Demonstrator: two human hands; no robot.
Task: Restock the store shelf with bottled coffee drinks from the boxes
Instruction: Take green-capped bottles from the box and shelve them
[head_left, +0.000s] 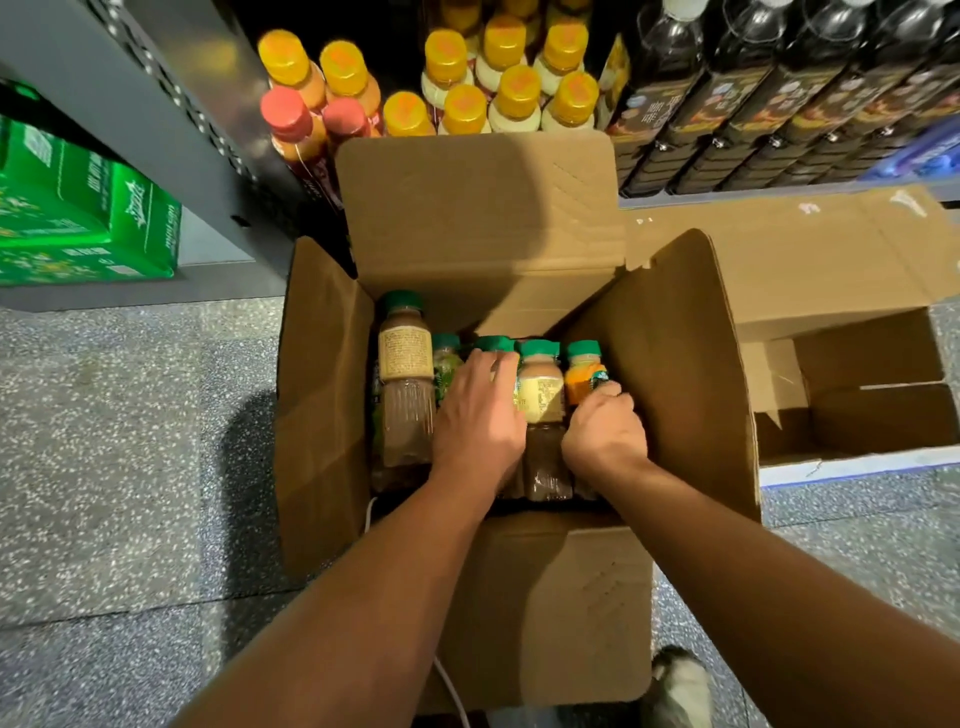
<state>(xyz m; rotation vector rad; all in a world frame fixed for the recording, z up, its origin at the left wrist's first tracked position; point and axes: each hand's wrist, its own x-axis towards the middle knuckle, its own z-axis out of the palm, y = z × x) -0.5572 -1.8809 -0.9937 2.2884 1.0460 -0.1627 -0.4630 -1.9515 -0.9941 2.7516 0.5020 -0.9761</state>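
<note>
An open cardboard box (322, 405) stands on the floor below the shelf, holding several green-capped coffee bottles. My left hand (480, 415) lies over a bottle (493, 345) in the middle of the row, fingers curled round its neck. My right hand (602, 431) grips the orange-labelled bottle (582, 371) at the right end. Between the hands stands a free bottle (540, 395). A taller-standing bottle (405, 374) is at the left of the box. The bottles' lower parts are hidden by my hands.
The shelf (156, 104) ahead carries yellow-capped bottles (514, 93), red-capped bottles (285, 114) and dark bottles (727, 93). A second open box (857, 364) lies to the right. Green cartons (78, 208) sit at left. A shoe (680, 686) is near the bottom right. Speckled floor surrounds the box.
</note>
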